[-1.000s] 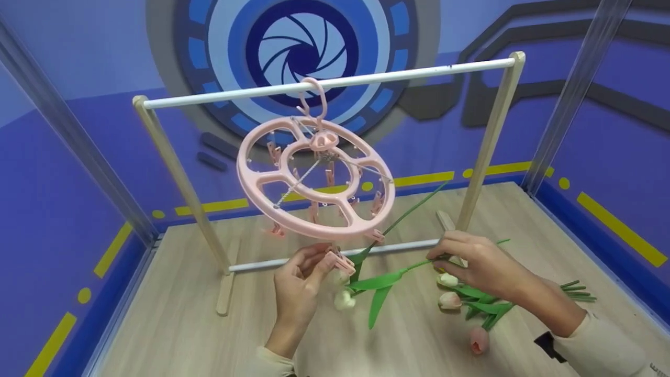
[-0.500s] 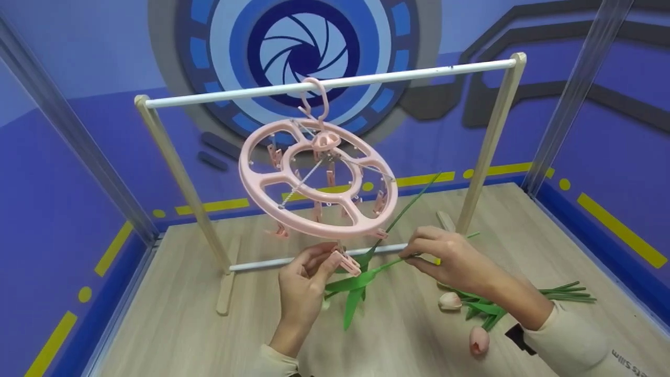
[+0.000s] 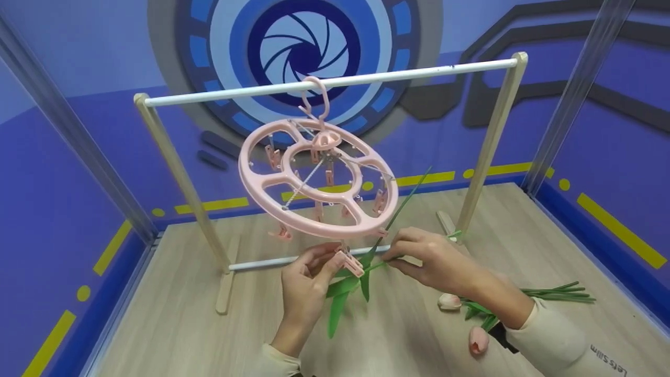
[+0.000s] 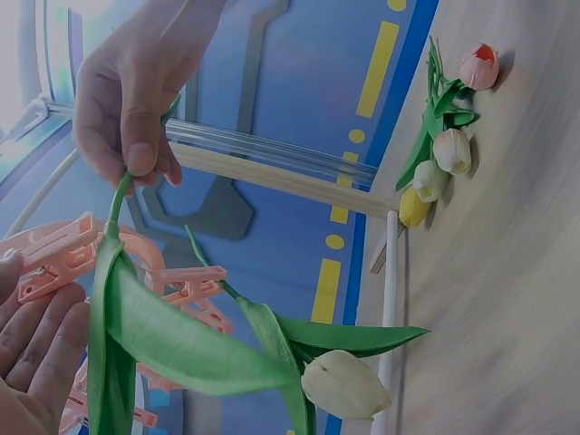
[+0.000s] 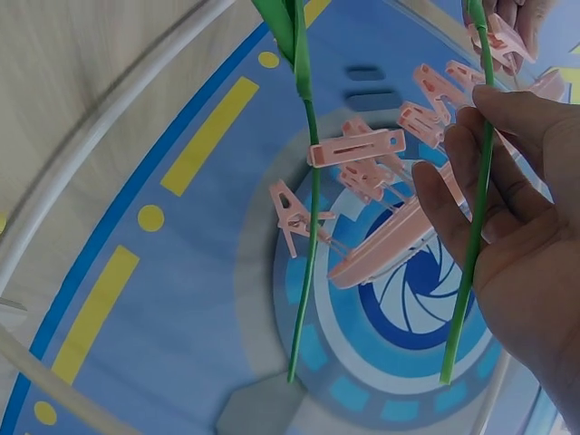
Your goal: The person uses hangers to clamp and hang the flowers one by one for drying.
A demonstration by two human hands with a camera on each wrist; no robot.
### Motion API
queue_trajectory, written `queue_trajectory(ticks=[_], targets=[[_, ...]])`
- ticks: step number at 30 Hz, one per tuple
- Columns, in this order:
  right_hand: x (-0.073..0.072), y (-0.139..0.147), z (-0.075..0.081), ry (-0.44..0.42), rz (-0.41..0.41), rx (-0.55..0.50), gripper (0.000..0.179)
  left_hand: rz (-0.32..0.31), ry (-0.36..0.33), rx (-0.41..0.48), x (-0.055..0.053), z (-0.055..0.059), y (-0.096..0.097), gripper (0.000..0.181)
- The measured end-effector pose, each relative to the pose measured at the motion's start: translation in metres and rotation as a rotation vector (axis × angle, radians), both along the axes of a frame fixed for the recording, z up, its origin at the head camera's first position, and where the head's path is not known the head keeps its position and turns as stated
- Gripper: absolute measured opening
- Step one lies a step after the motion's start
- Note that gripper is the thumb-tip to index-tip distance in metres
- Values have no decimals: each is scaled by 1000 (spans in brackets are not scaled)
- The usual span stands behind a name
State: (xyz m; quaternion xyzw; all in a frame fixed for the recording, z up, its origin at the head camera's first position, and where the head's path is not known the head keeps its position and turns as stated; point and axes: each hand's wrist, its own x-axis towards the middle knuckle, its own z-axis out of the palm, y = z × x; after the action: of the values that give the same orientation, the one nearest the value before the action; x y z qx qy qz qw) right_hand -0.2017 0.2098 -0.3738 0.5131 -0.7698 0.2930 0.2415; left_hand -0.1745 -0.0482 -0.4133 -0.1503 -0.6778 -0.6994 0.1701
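Observation:
My left hand (image 3: 304, 288) pinches a pink clothespin (image 3: 349, 263) that hangs from the front of a round pink clip hanger (image 3: 319, 225). Just right of it, my right hand (image 3: 437, 262) pinches the green stem (image 5: 480, 181) of a tulip, whose leaves (image 4: 181, 335) pass close beside the clothespin. This tulip's flower head is hidden in the head view and outside both wrist views. Behind it, a second tulip with a white flower (image 4: 344, 385) hangs head-down, its stem (image 5: 313, 227) held by another pink clothespin (image 5: 358, 148) of the hanger.
The hanger hooks over the white bar (image 3: 225, 95) of a wooden-legged rack (image 3: 489, 141). Several tulips lie at the right of the table, among them a pink one (image 3: 479, 341), a pale one (image 3: 449, 302) and a yellow one (image 4: 414, 207). Blue patterned walls stand around.
My right hand has moved left with the tulip, bringing its stem and leaves up to the clothespin. My left hand has shifted only slightly right, still pinching the clothespin.

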Motion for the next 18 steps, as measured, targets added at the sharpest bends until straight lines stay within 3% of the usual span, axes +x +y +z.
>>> queue_trajectory(ticks=[18], targets=[[-2, -12, 2, 24, 16, 4, 33, 10, 7, -11, 1, 1, 0, 22]])
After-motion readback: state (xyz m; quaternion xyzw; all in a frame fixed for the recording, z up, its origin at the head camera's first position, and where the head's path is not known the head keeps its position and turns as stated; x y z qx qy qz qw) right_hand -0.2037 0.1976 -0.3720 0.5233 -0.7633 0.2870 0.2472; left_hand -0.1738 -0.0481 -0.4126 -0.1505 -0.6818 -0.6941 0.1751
